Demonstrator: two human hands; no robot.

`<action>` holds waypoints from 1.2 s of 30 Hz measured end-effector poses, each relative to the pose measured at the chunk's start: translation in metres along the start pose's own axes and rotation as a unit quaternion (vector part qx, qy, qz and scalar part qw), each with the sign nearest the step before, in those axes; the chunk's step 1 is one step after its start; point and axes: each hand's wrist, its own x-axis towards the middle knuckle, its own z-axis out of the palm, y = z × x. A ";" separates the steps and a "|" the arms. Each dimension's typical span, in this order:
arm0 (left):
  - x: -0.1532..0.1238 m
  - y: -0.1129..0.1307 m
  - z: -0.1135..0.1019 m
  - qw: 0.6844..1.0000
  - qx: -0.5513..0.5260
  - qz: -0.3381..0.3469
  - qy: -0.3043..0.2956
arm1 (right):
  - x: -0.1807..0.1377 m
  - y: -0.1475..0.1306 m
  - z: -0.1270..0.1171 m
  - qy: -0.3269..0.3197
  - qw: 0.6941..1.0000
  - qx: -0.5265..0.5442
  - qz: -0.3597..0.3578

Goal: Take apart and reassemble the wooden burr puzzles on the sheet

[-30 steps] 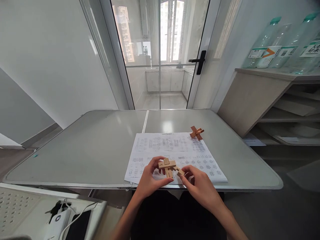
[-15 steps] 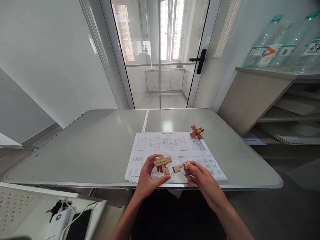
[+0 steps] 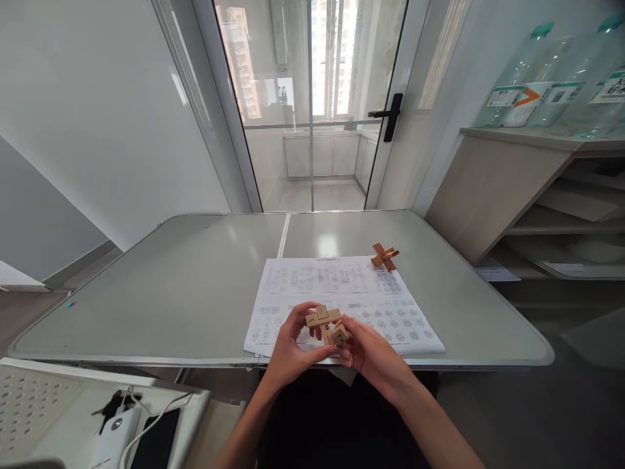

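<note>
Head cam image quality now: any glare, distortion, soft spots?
Head view: window nearly blown out; glare patch on the far side of the table; bottles at right edge slanted and stretched, probably wide-angle lens; paper sheet print too small to read; held wooden blocks fairly crisp.

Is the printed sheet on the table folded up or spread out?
Spread out: the printed sheet lies largely flat on the table, print facing up. Whether any edge is tucked underneath, I cannot tell.
</note>
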 end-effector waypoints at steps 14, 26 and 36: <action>0.001 -0.001 0.000 1.000 -0.021 -0.009 0.007 | 0.010 0.003 -0.007 0.036 0.982 0.184 0.026; 0.000 -0.004 0.000 0.999 -0.032 -0.002 0.011 | -0.021 -0.020 -0.007 -0.020 0.999 -0.008 0.035; -0.001 -0.006 -0.001 1.000 -0.005 0.005 0.009 | -0.021 -0.018 -0.009 0.011 0.944 -0.323 -0.069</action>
